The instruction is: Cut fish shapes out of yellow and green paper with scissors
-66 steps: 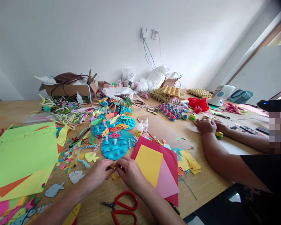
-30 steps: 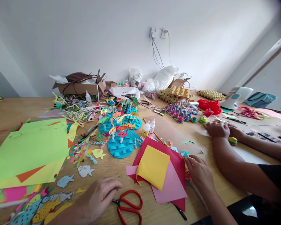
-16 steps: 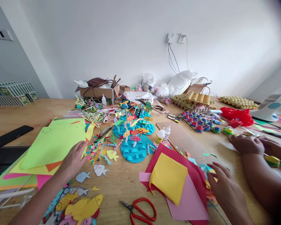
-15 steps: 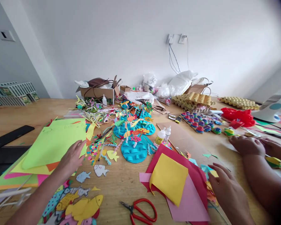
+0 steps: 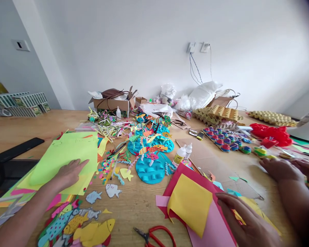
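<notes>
My left hand [image 5: 70, 172] lies on the yellow-green paper [image 5: 60, 151] on top of a stack of coloured sheets, fingers stretched out. At the right, my right hand [image 5: 247, 219] is beside the red paper [image 5: 180, 173], fingers extended and holding nothing I can see. A yellow sheet [image 5: 190, 204] and a pink sheet [image 5: 216, 219] lie on the red one. Partly under my right hand are yellow paper scraps [image 5: 257, 209]. Red-handled scissors [image 5: 157, 235] lie between my hands. Cut paper fish [image 5: 95, 230] are piled below my left hand.
Blue discs with paper fish [image 5: 150, 168] stand mid-table. Two glue bottles [image 5: 180, 154] are right of them. Painted egg-carton cups [image 5: 221, 139], egg trays [image 5: 218, 113] and a red plastic bundle [image 5: 270, 133] lie further right. Another person's hand [image 5: 282, 169] works at the right edge.
My left hand has moved left, from the stack's edge onto the green paper. My right hand has come nearer and to the left, against the red paper's side. The view has shifted slightly.
</notes>
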A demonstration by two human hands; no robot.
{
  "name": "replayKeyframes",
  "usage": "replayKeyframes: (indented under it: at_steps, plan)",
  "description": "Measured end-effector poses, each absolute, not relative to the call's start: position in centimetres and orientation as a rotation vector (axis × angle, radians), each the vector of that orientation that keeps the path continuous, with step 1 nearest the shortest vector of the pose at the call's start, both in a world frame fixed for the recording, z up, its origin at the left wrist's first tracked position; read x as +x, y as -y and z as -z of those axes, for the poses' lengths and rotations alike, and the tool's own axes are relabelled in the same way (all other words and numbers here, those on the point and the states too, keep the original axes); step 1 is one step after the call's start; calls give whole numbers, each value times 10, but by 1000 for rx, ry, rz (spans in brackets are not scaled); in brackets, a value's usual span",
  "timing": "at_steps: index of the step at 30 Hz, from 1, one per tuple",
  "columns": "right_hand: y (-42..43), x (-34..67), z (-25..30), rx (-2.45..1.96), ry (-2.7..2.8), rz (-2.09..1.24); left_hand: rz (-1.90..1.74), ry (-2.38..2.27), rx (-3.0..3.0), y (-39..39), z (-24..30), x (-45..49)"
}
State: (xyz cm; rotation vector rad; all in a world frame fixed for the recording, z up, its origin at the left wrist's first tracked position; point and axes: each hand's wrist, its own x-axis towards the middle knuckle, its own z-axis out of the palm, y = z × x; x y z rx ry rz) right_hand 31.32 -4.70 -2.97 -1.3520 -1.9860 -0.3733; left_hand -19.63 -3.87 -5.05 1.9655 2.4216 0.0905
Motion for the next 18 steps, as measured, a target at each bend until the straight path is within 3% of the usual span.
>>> replayKeyframes:
  at_steps: [18]
  plan:
    - [56,287,53,-1197,2178,-63,-88,-2339,1958,39,41,-198]
